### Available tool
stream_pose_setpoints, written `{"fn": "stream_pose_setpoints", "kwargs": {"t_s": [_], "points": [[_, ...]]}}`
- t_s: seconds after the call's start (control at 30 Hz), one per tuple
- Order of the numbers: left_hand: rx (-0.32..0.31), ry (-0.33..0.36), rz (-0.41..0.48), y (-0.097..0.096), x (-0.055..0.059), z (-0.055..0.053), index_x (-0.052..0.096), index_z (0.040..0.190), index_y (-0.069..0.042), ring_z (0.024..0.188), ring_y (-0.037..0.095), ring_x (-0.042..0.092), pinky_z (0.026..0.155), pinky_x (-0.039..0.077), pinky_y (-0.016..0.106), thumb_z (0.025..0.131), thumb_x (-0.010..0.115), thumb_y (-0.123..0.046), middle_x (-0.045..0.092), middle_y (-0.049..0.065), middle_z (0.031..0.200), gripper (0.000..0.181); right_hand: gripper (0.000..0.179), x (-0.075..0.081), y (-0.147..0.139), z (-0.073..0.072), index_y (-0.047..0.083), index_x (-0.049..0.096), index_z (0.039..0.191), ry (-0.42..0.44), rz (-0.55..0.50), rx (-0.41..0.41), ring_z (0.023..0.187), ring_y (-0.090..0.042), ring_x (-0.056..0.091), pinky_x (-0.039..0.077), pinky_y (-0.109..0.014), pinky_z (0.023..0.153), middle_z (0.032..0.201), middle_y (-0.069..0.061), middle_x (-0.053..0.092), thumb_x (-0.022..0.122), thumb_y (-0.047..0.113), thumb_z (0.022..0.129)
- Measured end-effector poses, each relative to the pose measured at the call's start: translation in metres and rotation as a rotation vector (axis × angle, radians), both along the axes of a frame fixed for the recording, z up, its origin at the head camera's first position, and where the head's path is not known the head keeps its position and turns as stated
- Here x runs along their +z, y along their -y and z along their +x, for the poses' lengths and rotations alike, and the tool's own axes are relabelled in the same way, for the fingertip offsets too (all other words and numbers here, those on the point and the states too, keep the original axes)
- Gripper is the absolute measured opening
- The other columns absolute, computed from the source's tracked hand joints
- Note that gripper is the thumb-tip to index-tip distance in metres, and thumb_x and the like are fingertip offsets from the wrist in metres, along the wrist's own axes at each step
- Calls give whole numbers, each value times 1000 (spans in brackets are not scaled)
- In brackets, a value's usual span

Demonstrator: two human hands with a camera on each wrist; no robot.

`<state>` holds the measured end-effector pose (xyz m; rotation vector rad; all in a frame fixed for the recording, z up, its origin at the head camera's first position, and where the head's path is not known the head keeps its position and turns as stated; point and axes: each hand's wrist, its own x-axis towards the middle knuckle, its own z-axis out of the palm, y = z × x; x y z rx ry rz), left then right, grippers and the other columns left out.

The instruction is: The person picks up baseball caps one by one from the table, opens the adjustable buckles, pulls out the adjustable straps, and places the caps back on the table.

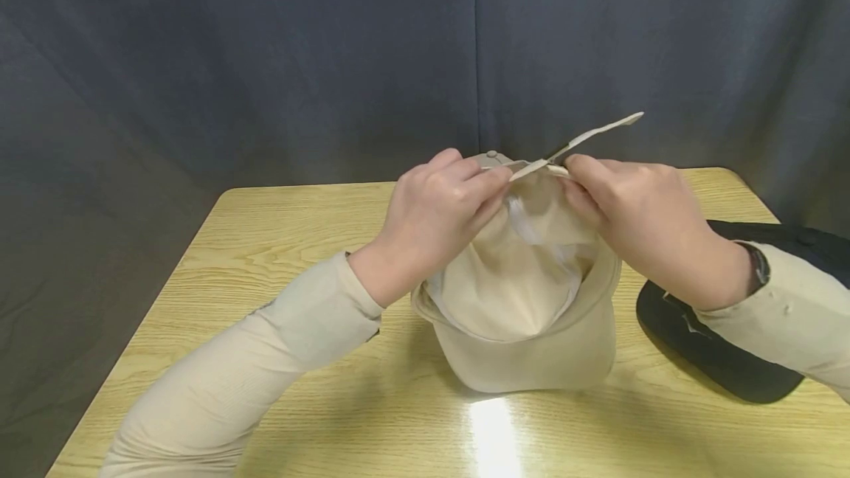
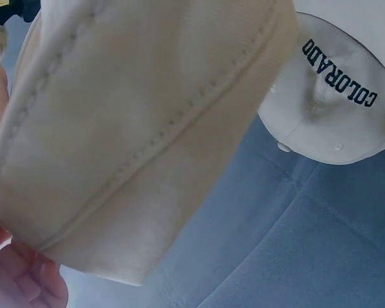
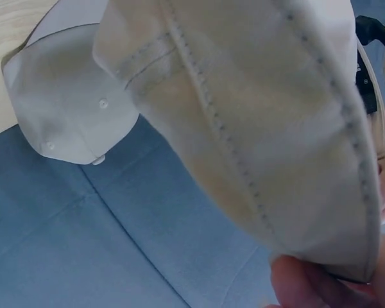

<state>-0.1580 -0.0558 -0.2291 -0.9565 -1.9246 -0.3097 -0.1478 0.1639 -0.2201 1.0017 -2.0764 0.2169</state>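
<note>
A beige baseball cap [image 1: 514, 271] is tipped with its hollow inside toward me and its brim [image 1: 531, 367] low at the front. My left hand [image 1: 441, 201] pinches the left part of the cap's back strap. The right hand [image 1: 637, 198] pinches the strap's other part, close to the left fingertips. A loose strap end [image 1: 600, 130] sticks up to the right, crossing between the hands. Dark COLORADO lettering [image 2: 339, 76] shows on the cap in the left wrist view. Stitched beige fabric [image 3: 244, 128] fills much of the right wrist view, above the right fingertips.
A black cap [image 1: 724, 345] lies on the wooden table [image 1: 305, 234] at the right, partly covered by the right forearm. Dark curtain cloth [image 1: 332, 57] hangs behind the table and along its left side.
</note>
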Motion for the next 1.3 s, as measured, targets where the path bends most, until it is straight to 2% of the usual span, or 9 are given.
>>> {"fn": "stream_pose_setpoints", "kwargs": {"t_s": [0.23,0.7,1.03,1.3], "points": [[-16,7,11,-1,0,0,69,80,-11,58,21,46,47,39,24,90,60,-6,64,-1,70,15,13,1,0,-1,1,49,80,-23,-11,-2,42,-21,39,32,-38,36,54,-5,42,61,-1,86],[-26,-2,14,-1,0,0,70,81,-10,59,20,46,46,38,24,90,60,-6,65,-1,71,14,15,4,-1,2,3,48,76,10,-25,-33,42,-18,33,27,-35,36,52,-3,39,55,2,89],[-36,2,5,-1,-1,2,69,81,-10,59,20,47,47,39,24,90,61,-5,62,0,68,13,20,5,-1,3,6,45,71,15,-46,-39,41,-17,27,24,-35,36,50,0,32,51,4,89],[-42,30,29,0,-1,1,77,91,-11,59,20,49,49,42,25,92,67,-16,68,0,73,11,23,0,0,0,2,43,74,-158,20,-24,37,-23,32,25,-36,35,49,-3,33,44,2,97]]}}
